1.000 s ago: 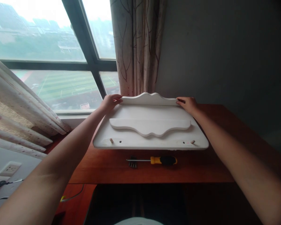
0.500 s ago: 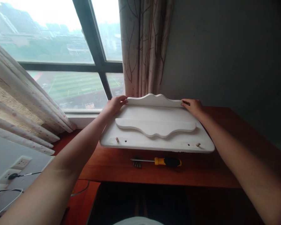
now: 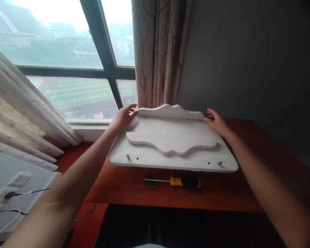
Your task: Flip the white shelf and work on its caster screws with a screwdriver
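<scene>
A white wooden board lies flat on the red-brown desk. A wavy-edged white panel stands upright along its far edge, and a second wavy panel lies on top of the board. Two wooden dowels stick up near the board's front corners. My left hand hovers at the left end of the upright panel, fingers spread, holding nothing. My right hand is at the panel's right end, fingers apart, just off it.
A yellow and black screwdriver lies in front of the board, with several dark screws beside its shaft. A patterned curtain hangs behind. A window is at the left. A wall socket with cables sits lower left.
Both hands let go of the ends of the upright panel and opened, drawing slightly back. The panel stays standing. The view shifted a little.
</scene>
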`<state>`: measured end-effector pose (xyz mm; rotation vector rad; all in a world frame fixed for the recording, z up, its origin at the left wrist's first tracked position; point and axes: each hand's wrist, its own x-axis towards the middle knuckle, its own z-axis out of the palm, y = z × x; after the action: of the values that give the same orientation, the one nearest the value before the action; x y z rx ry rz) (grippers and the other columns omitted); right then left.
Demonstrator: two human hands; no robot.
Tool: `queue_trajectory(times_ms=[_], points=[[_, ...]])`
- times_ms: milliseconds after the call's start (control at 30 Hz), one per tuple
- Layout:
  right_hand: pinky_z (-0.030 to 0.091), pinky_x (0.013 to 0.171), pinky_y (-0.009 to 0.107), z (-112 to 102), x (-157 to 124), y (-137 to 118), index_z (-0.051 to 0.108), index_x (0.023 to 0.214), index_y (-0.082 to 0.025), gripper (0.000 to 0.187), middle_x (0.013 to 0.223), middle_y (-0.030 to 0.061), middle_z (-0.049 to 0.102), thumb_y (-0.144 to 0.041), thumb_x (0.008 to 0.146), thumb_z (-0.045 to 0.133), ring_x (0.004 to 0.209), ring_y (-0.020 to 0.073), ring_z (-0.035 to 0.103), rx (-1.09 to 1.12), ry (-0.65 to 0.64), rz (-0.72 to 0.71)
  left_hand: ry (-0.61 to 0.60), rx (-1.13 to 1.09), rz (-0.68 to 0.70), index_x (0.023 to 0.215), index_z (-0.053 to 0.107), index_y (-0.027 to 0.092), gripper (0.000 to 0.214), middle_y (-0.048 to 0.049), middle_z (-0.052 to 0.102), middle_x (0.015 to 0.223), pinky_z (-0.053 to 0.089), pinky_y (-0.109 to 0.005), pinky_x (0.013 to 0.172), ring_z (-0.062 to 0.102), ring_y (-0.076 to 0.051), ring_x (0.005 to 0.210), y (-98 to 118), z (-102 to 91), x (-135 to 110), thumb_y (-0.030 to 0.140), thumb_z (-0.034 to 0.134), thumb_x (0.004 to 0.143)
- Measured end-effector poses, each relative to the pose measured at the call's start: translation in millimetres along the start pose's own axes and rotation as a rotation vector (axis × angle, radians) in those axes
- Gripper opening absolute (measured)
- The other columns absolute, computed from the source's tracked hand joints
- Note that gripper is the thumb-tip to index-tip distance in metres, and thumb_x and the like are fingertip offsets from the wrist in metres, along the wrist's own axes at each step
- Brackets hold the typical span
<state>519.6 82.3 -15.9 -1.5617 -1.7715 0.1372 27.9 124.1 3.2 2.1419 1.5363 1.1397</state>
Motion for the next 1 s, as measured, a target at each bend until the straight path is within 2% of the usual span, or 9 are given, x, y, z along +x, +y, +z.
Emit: queue_trajectory(times_ms=[100, 167, 333, 433, 500, 733, 1000], points=[[0.061, 0.084, 0.046, -17, -32, -3, 0.063, 0.132, -0.02, 0.052, 0.13, 0.0149, 0.067, -0.039, 0.084, 0.066, 0.107, 0.0311, 0.069, 0.066, 0.058, -0.011, 0.06, -0.08, 0.032, 0.114, 0.071, 0.018, 0.042, -0.012, 0.074, 0.114, 0.057, -0.038, 0.088, 0.071, -0.023, 0.094, 12, -13.8, -23, 0.048, 0.062, 0.088], [0.059, 0.089, 0.046, -30, -60, -7, 0.066, 0.126, -0.023, 0.044, 0.125, 0.012, 0.069, -0.04, 0.086, 0.066, 0.107, 0.0296, 0.069, 0.111, 0.052, -0.004, 0.044, -0.14, 0.041, 0.108, 0.073, 0.018, 0.041, -0.0113, 0.075, 0.109, 0.058, -0.04, 0.088, 0.072, -0.023, 0.093, 23, -24.4, -46, 0.051, 0.065, 0.086], [0.052, 0.104, 0.046, -47, -127, -22, 0.068, 0.119, -0.026, 0.036, 0.126, 0.0085, 0.07, -0.045, 0.089, 0.066, 0.117, 0.0276, 0.066, 0.339, 0.069, 0.151, 0.028, -0.214, -0.016, 0.11, 0.074, 0.02, 0.035, -0.009, 0.075, 0.113, 0.058, -0.041, 0.095, 0.072, -0.024, 0.097, 48, -42.4, -107, 0.045, 0.069, 0.086], [0.051, 0.105, 0.047, -46, -151, -29, 0.068, 0.117, -0.027, 0.034, 0.125, 0.0083, 0.07, -0.047, 0.089, 0.066, 0.118, 0.0274, 0.065, 0.419, 0.127, 0.202, 0.172, -0.211, -0.024, 0.103, 0.075, 0.021, 0.025, -0.0068, 0.077, 0.106, 0.056, -0.04, 0.099, 0.072, -0.023, 0.099, 55, -44.0, -129, 0.039, 0.067, 0.088], [0.052, 0.103, 0.048, -42, -157, -33, 0.068, 0.115, -0.027, 0.033, 0.124, 0.0091, 0.07, -0.047, 0.09, 0.064, 0.116, 0.0284, 0.066, 0.411, 0.172, 0.209, 0.235, -0.211, -0.034, 0.1, 0.075, 0.022, 0.021, -0.0053, 0.078, 0.102, 0.057, -0.04, 0.098, 0.073, -0.022, 0.098, 57, -43.2, -133, 0.036, 0.065, 0.089], [0.053, 0.096, 0.048, -26, -145, -39, 0.07, 0.107, -0.024, 0.03, 0.117, 0.0106, 0.073, -0.047, 0.09, 0.06, 0.11, 0.0301, 0.068, 0.371, 0.277, 0.211, 0.178, -0.09, 0.031, 0.098, 0.074, 0.023, 0.02, -0.0033, 0.078, 0.099, 0.062, -0.035, 0.087, 0.073, -0.021, 0.093, 59, -41.5, -124, 0.035, 0.063, 0.088], [0.053, 0.093, 0.045, -14, -123, -34, 0.071, 0.109, -0.023, 0.03, 0.116, 0.0102, 0.073, -0.042, 0.089, 0.059, 0.105, 0.0286, 0.068, 0.333, 0.215, 0.2, 0.14, 0.063, 0.101, 0.099, 0.073, 0.02, 0.021, -0.0051, 0.076, 0.102, 0.061, -0.031, 0.079, 0.072, -0.018, 0.082, 45, -43.2, -114, 0.029, 0.057, 0.089]])
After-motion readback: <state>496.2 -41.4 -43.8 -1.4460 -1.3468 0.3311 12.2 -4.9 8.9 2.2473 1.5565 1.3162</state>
